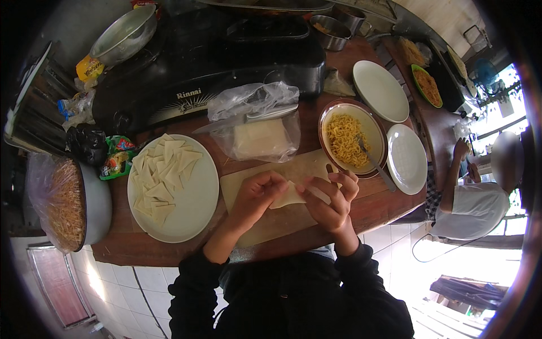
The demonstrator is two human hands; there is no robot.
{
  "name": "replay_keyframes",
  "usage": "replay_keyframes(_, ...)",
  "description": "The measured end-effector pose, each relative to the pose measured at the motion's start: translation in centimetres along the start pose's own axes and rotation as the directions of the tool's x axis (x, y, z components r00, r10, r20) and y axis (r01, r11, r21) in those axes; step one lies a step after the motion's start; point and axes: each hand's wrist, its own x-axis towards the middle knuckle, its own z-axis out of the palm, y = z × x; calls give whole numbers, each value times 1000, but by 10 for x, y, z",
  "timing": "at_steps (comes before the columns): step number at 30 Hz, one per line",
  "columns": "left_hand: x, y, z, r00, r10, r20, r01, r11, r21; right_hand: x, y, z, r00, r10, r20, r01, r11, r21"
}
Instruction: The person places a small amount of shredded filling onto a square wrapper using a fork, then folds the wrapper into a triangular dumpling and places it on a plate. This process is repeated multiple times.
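Observation:
My left hand (258,197) and my right hand (332,197) pinch a pale dough wrapper (292,197) between them, above a light cutting board (258,224). To the left, many folded triangular wrappers (163,169) lie on a large white plate (194,216). Behind the board, a stack of square wrappers (260,137) rests in an open clear plastic bag (254,101). Just beyond my right hand stands a brown-rimmed bowl (379,135) of yellow noodles (345,135), with a metal spoon (379,169) in it. Whether the wrapper holds any filling is hidden.
A black Rinnai gas stove (186,76) stands at the back. Two white plates (381,91) are at the right. A pot (97,207) and a bag of brown shredded food (63,203) are at far left. Another person (474,207) is at a farther table on the right.

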Motion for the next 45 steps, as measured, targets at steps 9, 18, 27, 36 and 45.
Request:
replay_keyframes(9,2,5,1,957,249,-153,-232,966,118,-4,-9,2,613,745,265,-709,370,600)
replay_keyframes(18,1,2,-3,907,407,-107,-395,911,122,-9,-19,9,666,589,457,-553,-21,833)
replay_keyframes(27,0,1,-1,904,428,-7,-426,900,86,-5,-25,8,699,598,392,-606,205,768)
replay_keyframes(36,6,7,-10,856,499,137,-517,822,237,0,-15,2,715,544,439,-645,270,715)
replay_keyframes(45,4,5,-9,841,539,33,-534,821,200,-2,-15,5,725,553,411,-620,263,739)
